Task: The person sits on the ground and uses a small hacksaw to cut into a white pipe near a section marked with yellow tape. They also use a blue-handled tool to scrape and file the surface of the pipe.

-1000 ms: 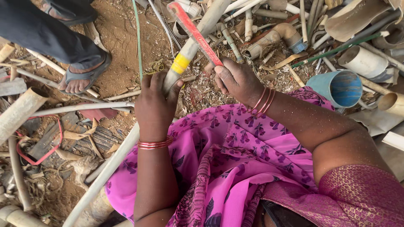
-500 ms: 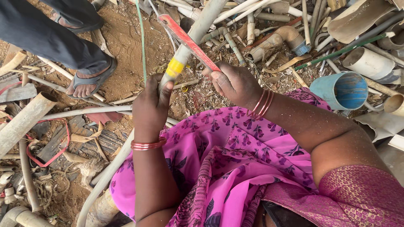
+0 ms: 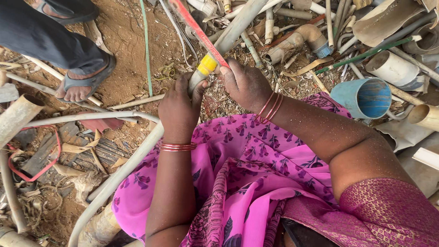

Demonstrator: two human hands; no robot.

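Bare reddish dirt (image 3: 123,41) fills the upper left of the frame, littered with scrap pipes, and a pink patterned cloth (image 3: 238,183) covers the lower middle. At upper centre the left hand (image 3: 179,107) is clenched around the lower end of a grey pipe (image 3: 240,23), just below a yellow band (image 3: 206,65) wrapped round it. The right hand (image 3: 244,84) grips the handle end of a red hacksaw (image 3: 196,29), whose blade crosses the pipe at the yellow band and runs up toward the top edge. Each wrist wears a stack of thin red bangles; the exact count is hard to tell. One blue pipe piece (image 3: 363,97) lies open-ended at the right. One sandalled foot (image 3: 84,82) of another person stands at upper left.
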